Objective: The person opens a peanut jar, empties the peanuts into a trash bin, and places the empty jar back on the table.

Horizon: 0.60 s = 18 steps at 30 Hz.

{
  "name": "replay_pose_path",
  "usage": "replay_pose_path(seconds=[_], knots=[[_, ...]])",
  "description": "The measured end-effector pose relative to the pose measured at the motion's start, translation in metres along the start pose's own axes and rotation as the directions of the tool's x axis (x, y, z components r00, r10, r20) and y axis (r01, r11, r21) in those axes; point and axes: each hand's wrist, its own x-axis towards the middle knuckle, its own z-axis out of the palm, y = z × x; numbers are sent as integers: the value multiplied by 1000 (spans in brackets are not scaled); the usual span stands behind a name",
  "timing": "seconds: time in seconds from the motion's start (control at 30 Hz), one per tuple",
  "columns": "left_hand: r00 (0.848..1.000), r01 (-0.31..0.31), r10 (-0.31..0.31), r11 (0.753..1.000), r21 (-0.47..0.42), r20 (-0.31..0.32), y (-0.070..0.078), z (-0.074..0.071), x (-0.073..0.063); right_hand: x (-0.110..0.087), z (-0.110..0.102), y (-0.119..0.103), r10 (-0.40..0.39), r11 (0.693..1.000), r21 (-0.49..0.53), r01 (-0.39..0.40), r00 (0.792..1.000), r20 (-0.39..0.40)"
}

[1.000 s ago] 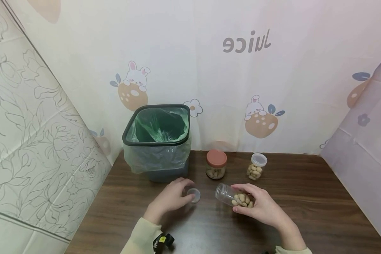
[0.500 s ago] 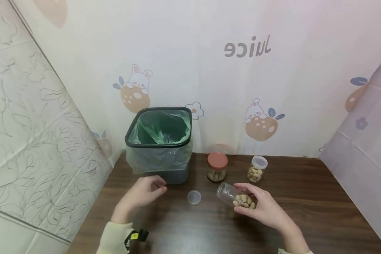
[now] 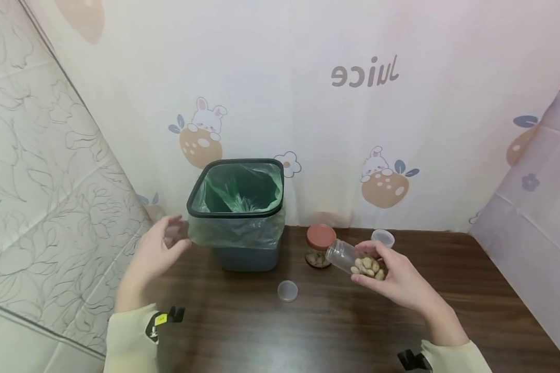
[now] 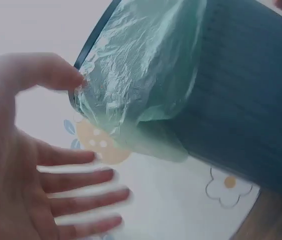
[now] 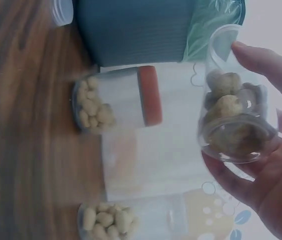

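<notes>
My right hand (image 3: 396, 277) grips a clear jar (image 3: 341, 256) around its base end. The jar is tilted with its uncapped mouth to the left, and pistachio-like nuts (image 3: 368, 267) lie in its lower part. In the right wrist view the thumb presses the side of the jar (image 5: 230, 100). To the left of the trash bin (image 3: 247, 256), my left hand (image 3: 156, 248) is raised with nothing in it. Its fingers are spread in the left wrist view, the thumb close to the bin's rim and green liner (image 4: 131, 70). A small translucent lid (image 3: 287, 291) lies on the table.
A nut-filled jar with a red lid (image 3: 321, 236) stands right of the bin. Behind my right hand is another jar of nuts with a white lid (image 3: 382, 238). The brown table (image 3: 261, 331) ends at a patterned cloth wall (image 3: 326, 129).
My left hand let go of the small lid, leaving it on the table, and moved left and up to beside the bin. My right hand lifted the tilted jar slightly up and right.
</notes>
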Motion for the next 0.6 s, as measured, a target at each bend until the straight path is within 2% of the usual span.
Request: replay_pose_path(seconds=[0.13,0.2,0.3,0.43,0.6], knots=[[990,-97,84,989,-108,-115,2,9,14,12,-5,-5,7,1000,-18,-8,1000,-20],[981,-127,100,979,-162,-166,5,16,22,17,-6,-7,18,1000,-17,-18,999,-28],[969,-146,98,968,-206,-226,10,25,35,25,-10,-11,28,999,-19,-29,999,-28],[960,-131,70,968,-215,-271,14,34,50,36,-15,-15,49,999,-15,-49,999,-11],[946,-161,75,953,-257,-315,12,44,61,50,-19,-22,76,997,30,-76,997,10]])
